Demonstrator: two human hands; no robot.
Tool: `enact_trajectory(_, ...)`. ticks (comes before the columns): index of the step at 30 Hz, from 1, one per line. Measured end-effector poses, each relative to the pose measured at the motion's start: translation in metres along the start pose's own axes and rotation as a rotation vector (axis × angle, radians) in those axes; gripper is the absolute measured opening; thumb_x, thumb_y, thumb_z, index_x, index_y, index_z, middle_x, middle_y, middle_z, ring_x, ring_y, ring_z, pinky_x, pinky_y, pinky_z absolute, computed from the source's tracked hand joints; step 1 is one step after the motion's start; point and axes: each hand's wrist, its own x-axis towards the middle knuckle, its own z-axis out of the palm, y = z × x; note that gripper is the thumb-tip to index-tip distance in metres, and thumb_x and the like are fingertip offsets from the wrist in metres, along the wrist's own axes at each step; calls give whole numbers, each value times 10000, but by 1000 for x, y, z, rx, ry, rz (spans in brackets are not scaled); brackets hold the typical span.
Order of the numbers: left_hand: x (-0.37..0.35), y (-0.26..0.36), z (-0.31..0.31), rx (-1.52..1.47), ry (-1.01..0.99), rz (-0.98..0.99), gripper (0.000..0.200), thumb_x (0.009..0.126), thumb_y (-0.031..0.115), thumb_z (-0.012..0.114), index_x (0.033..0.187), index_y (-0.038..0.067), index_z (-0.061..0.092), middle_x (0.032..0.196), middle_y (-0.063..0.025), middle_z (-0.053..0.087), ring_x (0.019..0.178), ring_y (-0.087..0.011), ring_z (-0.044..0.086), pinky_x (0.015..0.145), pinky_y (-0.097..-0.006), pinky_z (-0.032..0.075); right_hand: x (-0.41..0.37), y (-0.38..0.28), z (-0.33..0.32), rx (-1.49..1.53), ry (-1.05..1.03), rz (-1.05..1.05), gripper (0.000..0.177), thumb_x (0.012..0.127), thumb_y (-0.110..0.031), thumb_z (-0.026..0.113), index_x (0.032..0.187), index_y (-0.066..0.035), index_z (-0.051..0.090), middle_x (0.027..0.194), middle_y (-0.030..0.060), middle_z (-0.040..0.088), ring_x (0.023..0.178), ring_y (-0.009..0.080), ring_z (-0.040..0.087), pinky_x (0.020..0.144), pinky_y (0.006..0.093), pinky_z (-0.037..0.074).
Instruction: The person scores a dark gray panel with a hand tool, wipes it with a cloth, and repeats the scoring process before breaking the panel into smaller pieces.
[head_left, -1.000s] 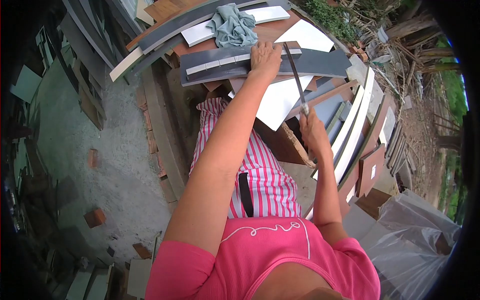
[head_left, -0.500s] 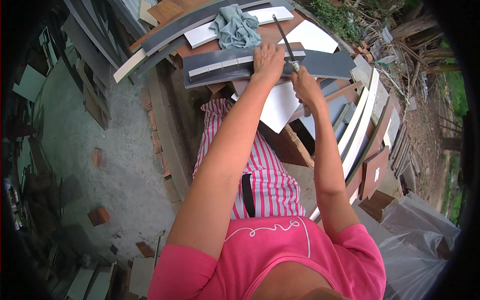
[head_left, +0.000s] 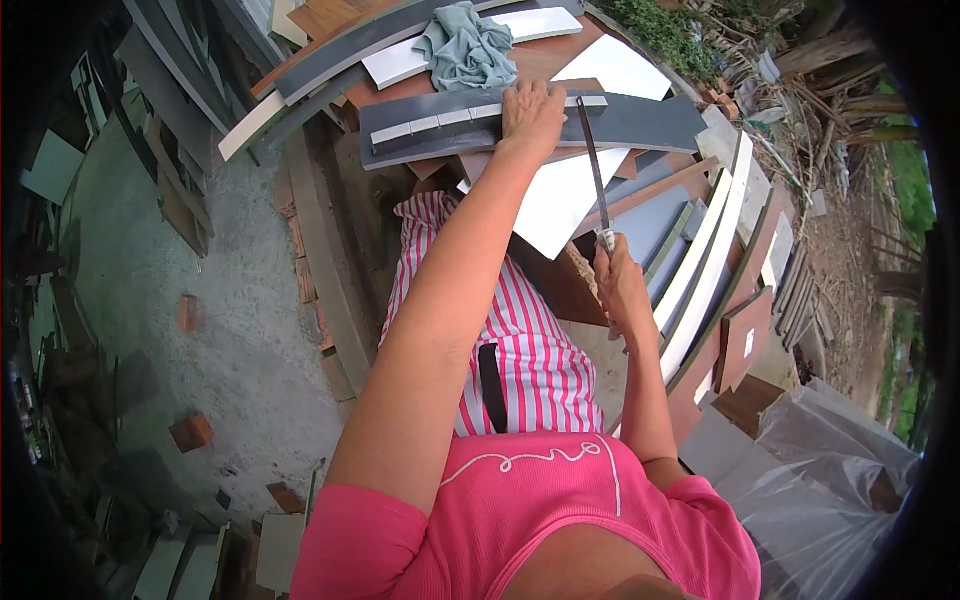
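Observation:
My left hand [head_left: 532, 118] presses down on a narrow white strip [head_left: 440, 121], its fingers curled over the far side. Crosswise marks divide the strip's left part into short lengths. Under it lies a long dark grey board [head_left: 650, 122], resting on other panels. In my right hand [head_left: 624, 285] is a hand saw with a long, narrow blade [head_left: 596, 172], gripped by its handle. The blade points away from me, and its tip overlaps the strip's right end, just right of my left hand.
A crumpled grey-green cloth [head_left: 466, 48] lies on boards behind the strip. White panels [head_left: 556, 212] and stacked boards [head_left: 745, 340] surround the work. At right is clear plastic sheeting [head_left: 825, 480]; bricks [head_left: 191, 433] lie on the concrete floor [head_left: 250, 330] at left.
My right hand has drawn the saw back toward my body, so the blade tip now reaches only to the strip. My left hand keeps its place on the strip.

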Motion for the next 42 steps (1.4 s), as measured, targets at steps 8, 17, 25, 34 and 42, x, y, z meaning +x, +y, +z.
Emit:
enact_trajectory(8, -1, 0, 0, -5, -19, 8, 237, 833, 245, 665, 991, 77, 606, 1041, -121, 582, 1079, -298, 513, 860, -443, 406, 92, -35, -11, -102, 99, -233, 288, 982, -261, 426, 1023, 23, 457, 654, 186, 601, 496, 280, 596, 461, 393, 479)
enact_trajectory(17, -3, 1, -1, 2, -4, 4, 236, 828, 246, 668, 977, 76, 599, 1020, -113, 586, 1053, -299, 519, 841, -446, 401, 143, -75, -16, -34, 75, -244, 328, 969, -254, 442, 994, 73, 458, 668, 228, 622, 488, 310, 616, 449, 415, 499)
enact_trajectory(25, -2, 1, 3, -8, 14, -7, 236, 826, 249, 673, 978, 82, 603, 1009, -113, 592, 1043, -294, 524, 838, -438, 400, 90, -38, -1, -47, 114, -194, 287, 975, -233, 431, 1042, 46, 440, 681, 263, 612, 528, 346, 628, 507, 457, 505)
enact_trajectory(34, -1, 2, 2, -23, 17, 4, 239, 830, 249, 671, 990, 78, 621, 1019, -116, 598, 1055, -290, 524, 838, -436, 407, 6, 22, 12, -48, 97, -95, 265, 1003, -268, 409, 1079, -16, 436, 624, 172, 570, 448, 248, 550, 435, 395, 435)
enact_trajectory(42, -3, 1, 1, -6, 23, 22, 250, 828, 247, 668, 998, 72, 612, 1028, -118, 588, 1059, -296, 514, 845, -441, 407, 87, -24, -9, -80, 81, -213, 275, 991, -260, 428, 1030, 12, 445, 596, 139, 549, 434, 245, 538, 430, 393, 450)
